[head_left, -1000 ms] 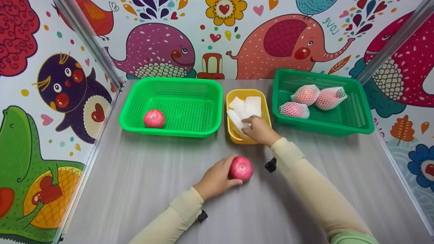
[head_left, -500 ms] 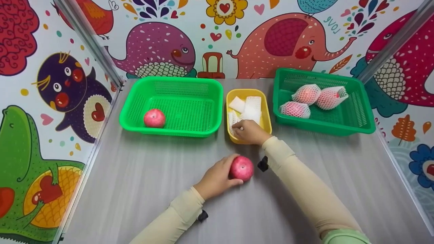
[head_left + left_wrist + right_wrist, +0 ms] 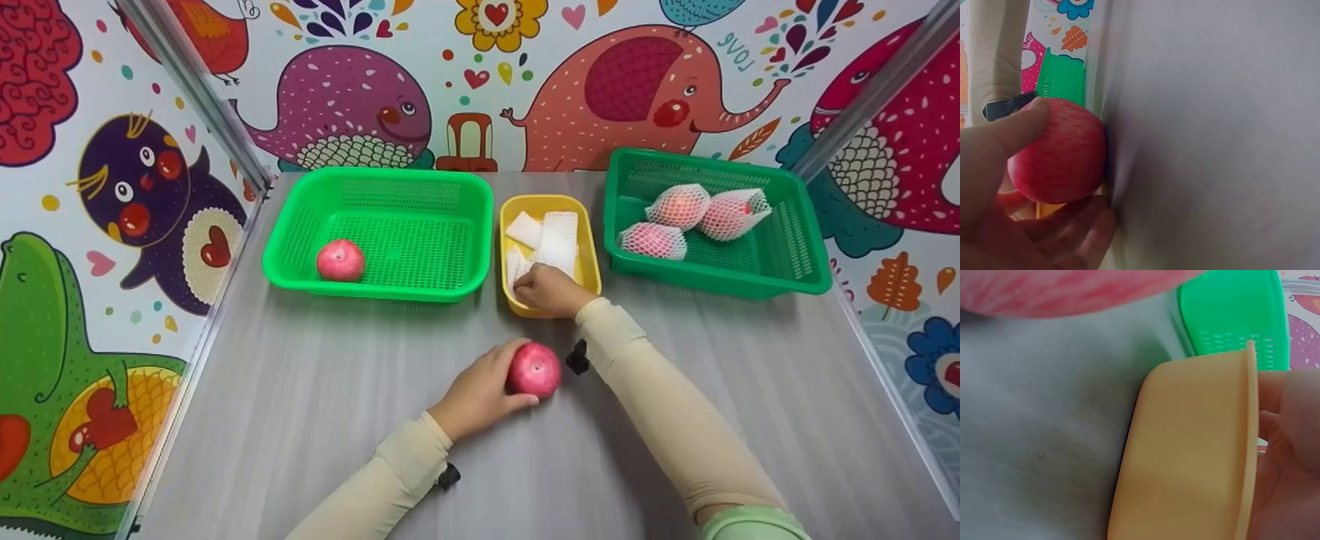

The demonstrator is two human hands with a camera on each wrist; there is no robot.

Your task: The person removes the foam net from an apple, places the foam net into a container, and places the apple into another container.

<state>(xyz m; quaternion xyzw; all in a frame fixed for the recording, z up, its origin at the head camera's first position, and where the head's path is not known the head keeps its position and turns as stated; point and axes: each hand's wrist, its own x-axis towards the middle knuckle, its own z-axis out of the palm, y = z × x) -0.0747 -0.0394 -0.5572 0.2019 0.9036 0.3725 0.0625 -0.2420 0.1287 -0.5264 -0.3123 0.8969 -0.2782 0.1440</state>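
Observation:
On the table, my left hand (image 3: pixel 480 391) holds a red apple (image 3: pixel 535 370), thumb on the near side and fingers round the far side. The left wrist view shows this apple (image 3: pixel 1064 152) close up, between thumb and fingers. My right hand (image 3: pixel 553 291) reaches into a small yellow basket (image 3: pixel 592 259), its curled fingers pinching a white foam net sleeve (image 3: pixel 515 262) at the left side; the fingertips are mostly hidden. More white foam net sleeves (image 3: pixel 558 234) lie further back in the basket. From the right wrist, the yellow basket's wall (image 3: pixel 1185 450) covers part of the hand.
A bright green basket (image 3: pixel 405 292) at the left holds one bare apple (image 3: pixel 340 260). To the right, a darker green basket (image 3: pixel 712 281) contains three net-wrapped apples (image 3: pixel 679 207). Patterned walls (image 3: pixel 480 90) enclose the table at the back and sides.
My right hand has moved a little left and deeper into the yellow basket, its fingers curling, and the left foam net sleeve has shifted. My left hand stays on the apple.

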